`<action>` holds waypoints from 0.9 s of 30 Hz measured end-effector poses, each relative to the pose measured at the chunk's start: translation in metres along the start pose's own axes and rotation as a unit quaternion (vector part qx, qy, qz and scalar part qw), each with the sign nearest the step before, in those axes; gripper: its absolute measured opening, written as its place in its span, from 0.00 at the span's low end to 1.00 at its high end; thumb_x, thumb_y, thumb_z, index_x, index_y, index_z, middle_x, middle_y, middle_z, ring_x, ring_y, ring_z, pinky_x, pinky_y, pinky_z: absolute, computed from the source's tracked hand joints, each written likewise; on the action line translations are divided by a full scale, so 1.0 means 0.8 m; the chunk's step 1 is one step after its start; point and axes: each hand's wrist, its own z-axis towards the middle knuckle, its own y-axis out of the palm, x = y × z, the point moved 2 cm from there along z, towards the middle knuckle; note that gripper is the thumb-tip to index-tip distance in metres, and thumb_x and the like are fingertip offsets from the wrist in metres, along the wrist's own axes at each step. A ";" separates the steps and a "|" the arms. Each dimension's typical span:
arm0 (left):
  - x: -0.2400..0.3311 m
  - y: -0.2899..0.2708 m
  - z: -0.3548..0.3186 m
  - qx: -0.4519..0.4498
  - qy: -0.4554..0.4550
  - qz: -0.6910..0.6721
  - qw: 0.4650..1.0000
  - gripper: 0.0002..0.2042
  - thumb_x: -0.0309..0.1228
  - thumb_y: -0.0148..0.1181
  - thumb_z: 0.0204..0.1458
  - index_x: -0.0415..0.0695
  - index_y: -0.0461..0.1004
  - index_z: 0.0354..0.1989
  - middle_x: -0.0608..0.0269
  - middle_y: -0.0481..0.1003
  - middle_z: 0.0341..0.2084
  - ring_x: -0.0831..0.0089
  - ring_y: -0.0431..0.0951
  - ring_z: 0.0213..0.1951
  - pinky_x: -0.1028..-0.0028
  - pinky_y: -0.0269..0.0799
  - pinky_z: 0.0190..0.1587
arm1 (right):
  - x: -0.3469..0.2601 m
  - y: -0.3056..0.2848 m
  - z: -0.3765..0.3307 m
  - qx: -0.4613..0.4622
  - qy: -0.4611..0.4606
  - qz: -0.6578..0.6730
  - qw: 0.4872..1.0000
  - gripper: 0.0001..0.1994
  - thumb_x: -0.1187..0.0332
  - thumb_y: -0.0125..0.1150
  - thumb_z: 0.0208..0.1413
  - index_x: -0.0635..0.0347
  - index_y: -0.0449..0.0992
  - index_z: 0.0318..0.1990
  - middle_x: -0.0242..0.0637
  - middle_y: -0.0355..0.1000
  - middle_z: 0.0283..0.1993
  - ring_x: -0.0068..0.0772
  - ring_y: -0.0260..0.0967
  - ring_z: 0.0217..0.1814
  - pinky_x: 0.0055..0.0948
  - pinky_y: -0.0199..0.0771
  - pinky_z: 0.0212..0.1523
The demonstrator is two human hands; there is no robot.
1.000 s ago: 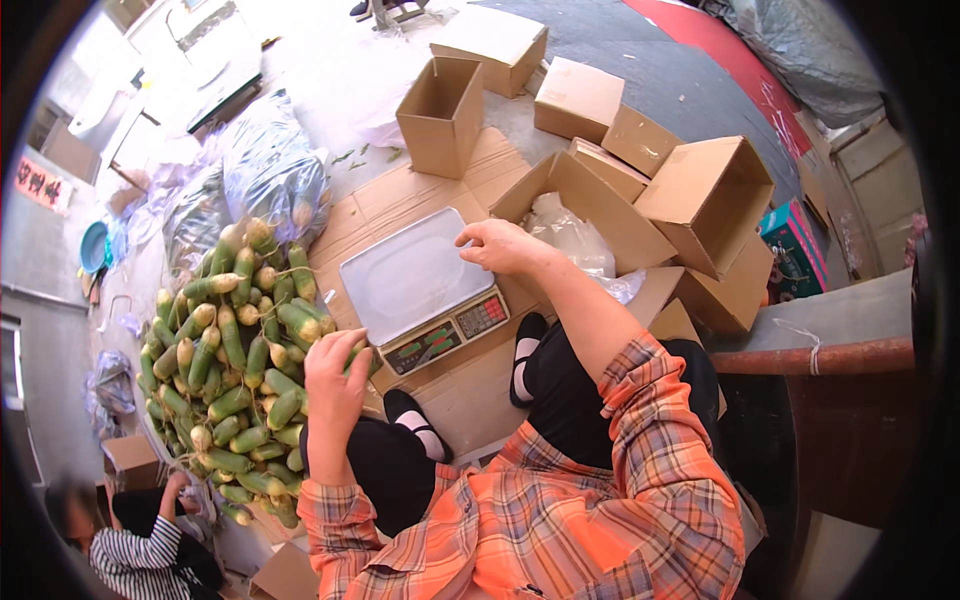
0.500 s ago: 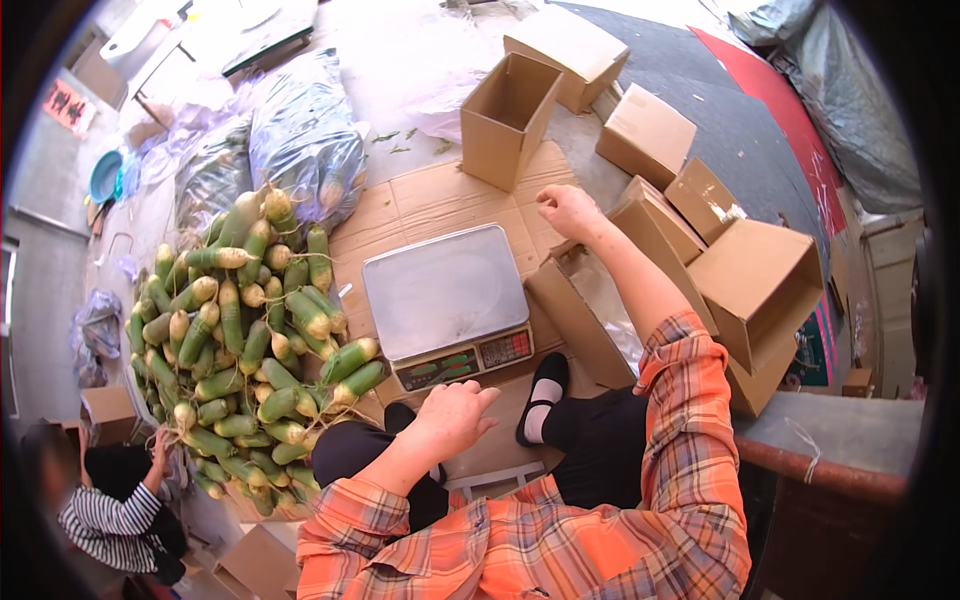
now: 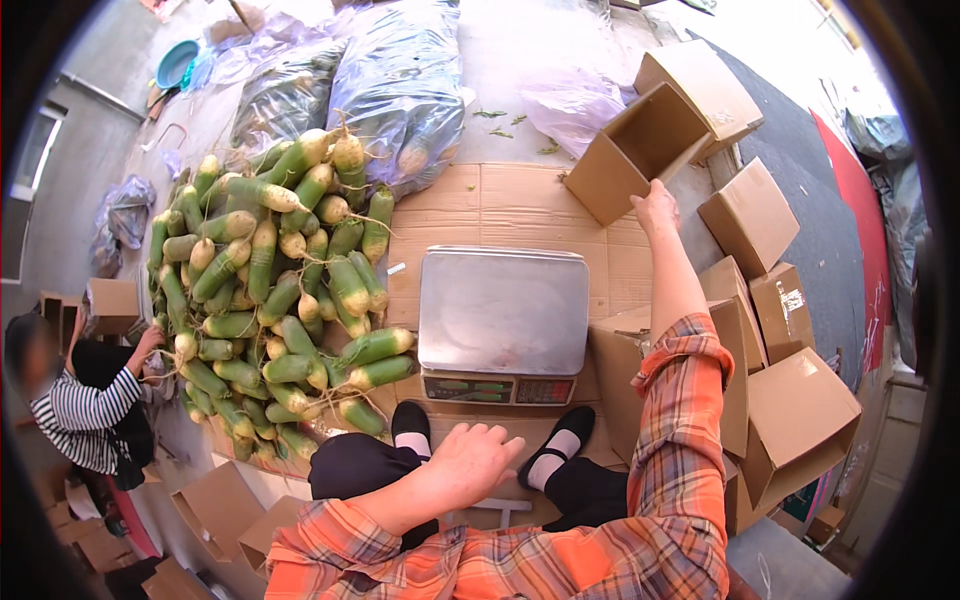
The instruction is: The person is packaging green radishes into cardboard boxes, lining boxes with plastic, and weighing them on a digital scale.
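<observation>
- A co-worker in a striped top (image 3: 85, 412) was beside a heap of green radishes (image 3: 262, 262).
- The wearer's left hand (image 3: 465, 465) hung above the lap, fingers loosely apart, holding nothing.
- The digital scale (image 3: 503, 310) sat on flattened cardboard (image 3: 480, 200); its panel markings were too small to read.
- The open carton (image 3: 610, 185) stood beyond the scale, to its right.
- The right hand (image 3: 657, 207) was at the carton's near rim; whether it was clamped there could not be told. Thumb and fingers on opposite faces of one wall would probably have steadied it best.
- Farther right, a smaller box (image 3: 775, 318) bore a pale, illegible patch.
</observation>
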 end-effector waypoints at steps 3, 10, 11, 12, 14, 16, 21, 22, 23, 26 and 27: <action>-0.001 -0.004 0.001 0.005 -0.004 0.004 1.000 0.20 0.37 0.61 0.46 0.45 0.68 0.47 0.58 0.72 0.32 0.60 0.73 0.38 0.63 0.67 0.40 | 0.019 -0.002 -0.006 0.039 0.000 0.036 0.999 0.15 0.57 0.58 0.49 0.53 0.72 0.41 0.44 0.71 0.46 0.46 0.67 0.51 0.43 0.67 0.48; 0.000 -0.005 -0.006 0.014 -0.010 0.004 1.000 0.19 0.38 0.59 0.47 0.46 0.68 0.47 0.57 0.72 0.33 0.58 0.74 0.39 0.62 0.69 0.42 | 0.042 -0.077 -0.029 0.136 -0.094 0.096 0.981 0.13 0.58 0.58 0.49 0.60 0.75 0.30 0.44 0.75 0.31 0.43 0.73 0.37 0.37 0.70 0.38; 0.000 -0.007 -0.008 0.016 -0.014 0.010 1.000 0.19 0.38 0.59 0.48 0.46 0.68 0.48 0.57 0.72 0.33 0.57 0.74 0.39 0.61 0.69 0.41 | 0.049 -0.092 -0.039 0.115 -0.107 0.167 0.973 0.12 0.59 0.58 0.50 0.60 0.75 0.30 0.42 0.75 0.29 0.37 0.74 0.33 0.35 0.70 0.35; 0.001 -0.009 -0.012 0.017 -0.014 0.009 1.000 0.19 0.38 0.59 0.48 0.46 0.68 0.48 0.57 0.72 0.33 0.57 0.74 0.39 0.61 0.69 0.41 | 0.045 -0.106 -0.058 0.088 -0.121 0.239 0.959 0.12 0.59 0.58 0.50 0.61 0.76 0.30 0.41 0.75 0.27 0.32 0.75 0.29 0.32 0.70 0.32; 0.002 -0.020 -0.019 0.097 -0.023 -0.011 0.995 0.14 0.38 0.58 0.48 0.45 0.69 0.39 0.57 0.72 0.31 0.57 0.74 0.38 0.60 0.69 0.38 | 0.047 -0.140 -0.093 0.100 -0.136 0.260 0.951 0.11 0.61 0.59 0.50 0.61 0.76 0.31 0.35 0.74 0.23 0.21 0.72 0.24 0.26 0.68 0.27; -0.007 -0.028 -0.027 0.174 -0.040 -0.034 0.983 0.15 0.37 0.59 0.47 0.45 0.69 0.42 0.56 0.72 0.30 0.56 0.74 0.36 0.61 0.70 0.38 | 0.040 -0.165 -0.133 0.038 -0.170 0.305 0.936 0.10 0.63 0.60 0.50 0.61 0.76 0.31 0.32 0.73 0.23 0.19 0.71 0.25 0.22 0.67 0.27; -0.040 -0.062 -0.048 0.416 -0.098 -0.041 0.903 0.27 0.28 0.61 0.44 0.46 0.63 0.56 0.51 0.68 0.43 0.54 0.69 0.45 0.62 0.66 0.47 | 0.021 -0.215 -0.243 -0.025 -0.293 0.260 0.920 0.06 0.69 0.59 0.51 0.63 0.74 0.29 0.33 0.71 0.23 0.24 0.68 0.28 0.24 0.65 0.29; -0.045 -0.068 -0.052 0.472 -0.099 -0.017 0.876 0.32 0.26 0.63 0.42 0.47 0.60 0.59 0.50 0.65 0.47 0.53 0.67 0.48 0.62 0.64 0.50 | 0.020 -0.222 -0.260 -0.023 -0.288 0.259 0.922 0.06 0.69 0.59 0.51 0.63 0.74 0.29 0.33 0.71 0.23 0.24 0.68 0.28 0.24 0.65 0.29; -0.048 -0.075 -0.057 0.506 -0.111 -0.005 0.855 0.35 0.24 0.64 0.40 0.48 0.58 0.61 0.50 0.63 0.51 0.52 0.65 0.51 0.62 0.62 0.53 | 0.016 -0.229 -0.278 -0.013 -0.359 0.210 0.909 0.06 0.69 0.59 0.51 0.63 0.74 0.30 0.35 0.71 0.24 0.29 0.69 0.29 0.26 0.66 0.30; -0.043 -0.089 -0.072 0.581 -0.141 0.056 0.800 0.46 0.23 0.70 0.32 0.53 0.53 0.64 0.52 0.57 0.58 0.53 0.61 0.56 0.57 0.53 0.60 | 0.012 -0.233 -0.319 -0.017 -0.436 0.148 0.887 0.05 0.68 0.58 0.50 0.59 0.74 0.32 0.40 0.71 0.30 0.42 0.69 0.34 0.33 0.68 0.34; -0.038 -0.089 -0.077 0.572 -0.134 0.056 0.807 0.46 0.23 0.70 0.32 0.53 0.53 0.64 0.52 0.57 0.58 0.53 0.61 0.56 0.57 0.53 0.60 | 0.009 -0.232 -0.330 -0.032 -0.474 0.120 0.872 0.06 0.68 0.58 0.50 0.58 0.73 0.33 0.38 0.71 0.32 0.42 0.69 0.35 0.34 0.68 0.35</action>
